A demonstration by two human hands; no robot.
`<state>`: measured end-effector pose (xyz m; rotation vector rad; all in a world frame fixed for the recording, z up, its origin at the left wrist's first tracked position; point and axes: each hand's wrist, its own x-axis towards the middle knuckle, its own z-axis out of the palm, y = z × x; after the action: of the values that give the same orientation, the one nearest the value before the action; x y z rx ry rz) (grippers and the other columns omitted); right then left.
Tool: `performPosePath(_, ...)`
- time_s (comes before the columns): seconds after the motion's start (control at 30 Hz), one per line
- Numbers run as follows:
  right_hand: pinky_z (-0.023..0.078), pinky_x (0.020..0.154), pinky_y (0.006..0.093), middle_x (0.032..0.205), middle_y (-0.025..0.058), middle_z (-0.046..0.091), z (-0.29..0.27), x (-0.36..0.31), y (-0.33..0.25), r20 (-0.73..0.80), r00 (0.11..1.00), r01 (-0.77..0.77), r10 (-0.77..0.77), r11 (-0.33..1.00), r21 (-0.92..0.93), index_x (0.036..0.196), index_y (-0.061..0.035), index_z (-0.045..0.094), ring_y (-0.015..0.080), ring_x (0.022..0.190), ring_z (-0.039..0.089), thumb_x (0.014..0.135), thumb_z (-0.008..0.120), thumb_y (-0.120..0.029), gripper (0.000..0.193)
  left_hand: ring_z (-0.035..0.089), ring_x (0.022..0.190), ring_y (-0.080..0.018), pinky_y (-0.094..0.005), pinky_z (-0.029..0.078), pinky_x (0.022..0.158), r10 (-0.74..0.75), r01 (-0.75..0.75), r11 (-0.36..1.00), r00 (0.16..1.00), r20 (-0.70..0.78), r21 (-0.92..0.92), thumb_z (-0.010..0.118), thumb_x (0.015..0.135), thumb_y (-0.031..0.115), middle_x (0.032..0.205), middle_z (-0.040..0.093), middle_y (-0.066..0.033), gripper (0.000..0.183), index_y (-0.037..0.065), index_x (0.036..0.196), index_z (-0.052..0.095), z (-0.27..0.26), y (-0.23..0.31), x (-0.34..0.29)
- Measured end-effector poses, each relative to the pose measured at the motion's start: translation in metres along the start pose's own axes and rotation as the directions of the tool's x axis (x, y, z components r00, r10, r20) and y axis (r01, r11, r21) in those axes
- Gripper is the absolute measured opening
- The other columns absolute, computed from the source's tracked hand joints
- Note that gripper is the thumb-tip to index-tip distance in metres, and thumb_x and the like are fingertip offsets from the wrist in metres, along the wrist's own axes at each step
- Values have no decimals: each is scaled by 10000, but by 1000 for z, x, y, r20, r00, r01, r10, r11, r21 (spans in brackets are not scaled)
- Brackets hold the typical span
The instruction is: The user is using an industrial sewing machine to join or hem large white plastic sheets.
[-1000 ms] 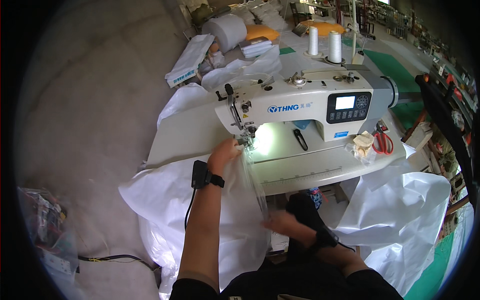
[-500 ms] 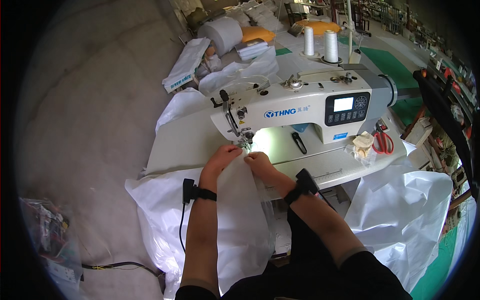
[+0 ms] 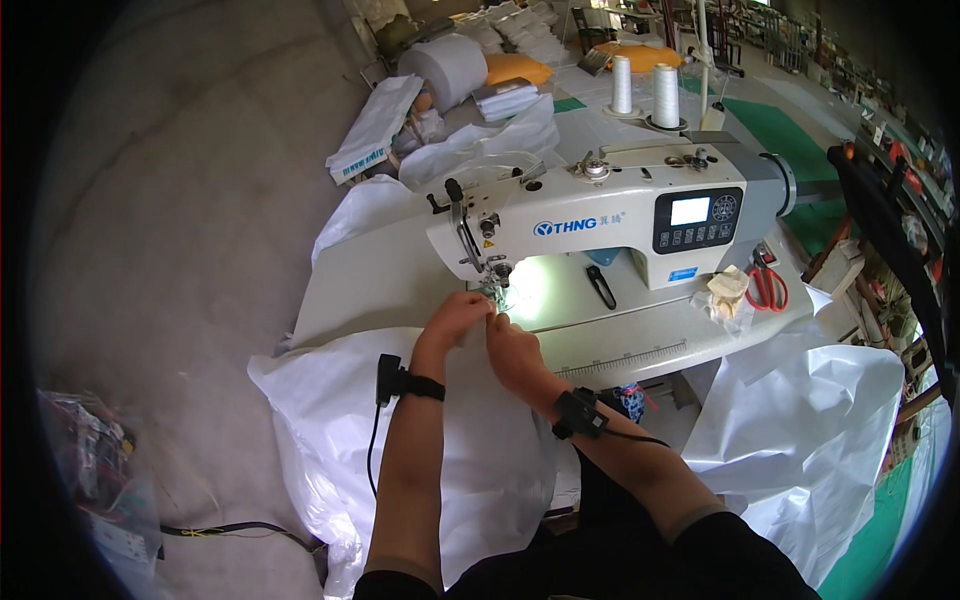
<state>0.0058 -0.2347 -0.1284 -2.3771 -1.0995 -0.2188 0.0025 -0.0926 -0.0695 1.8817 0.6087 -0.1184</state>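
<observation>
White sheeting (image 3: pixel 490 430) trails toward lower centre from its edge, pinched by the fingers of left hand (image 3: pixel 462 315) and right hand (image 3: pixel 515 355), left nearer the presser foot (image 3: pixel 496 287).

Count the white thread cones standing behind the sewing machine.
2: the left cone and, beside it, the right cone, both upright behind the sewing machine. Others could be hidden in the cluttered background.

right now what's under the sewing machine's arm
A black tool lies on the lit bed; farther back, part of a blue piece shows, the rest covered by the machine arm.
</observation>
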Motion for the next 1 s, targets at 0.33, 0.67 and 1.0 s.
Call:
performPosePath(0.33,505,666,417,737,237,620,-35,-90,6,534,835,-519,131,507,688,845,47,602,358,716,639,795,586,-235,287,539,595,-113,-264,428,565,35,-29,993,998,56,-115,687,756,142,704,613,-23,116,34,787,660,3,-13,17)
performPosePath(0.67,507,613,353,731,99,617,-32,23,61,474,850,-494,231,37,869,868,4,637,188,715,617,895,513,-208,247,561,628,-103,-247,440,563,36,-14,935,998,55,-355,684,783,139,717,619,-23,111,33,787,652,16,-17,25)
performPosePath(1.0,514,554,351,703,149,643,-1,12,11,-12,995,-102,104,987,123,735,-24,624,281,672,657,814,545,-120,147,442,602,-73,-237,365,536,173,-150,975,976,-133,166,664,815,264,646,522,15,259,10,764,646,10,-14,12)
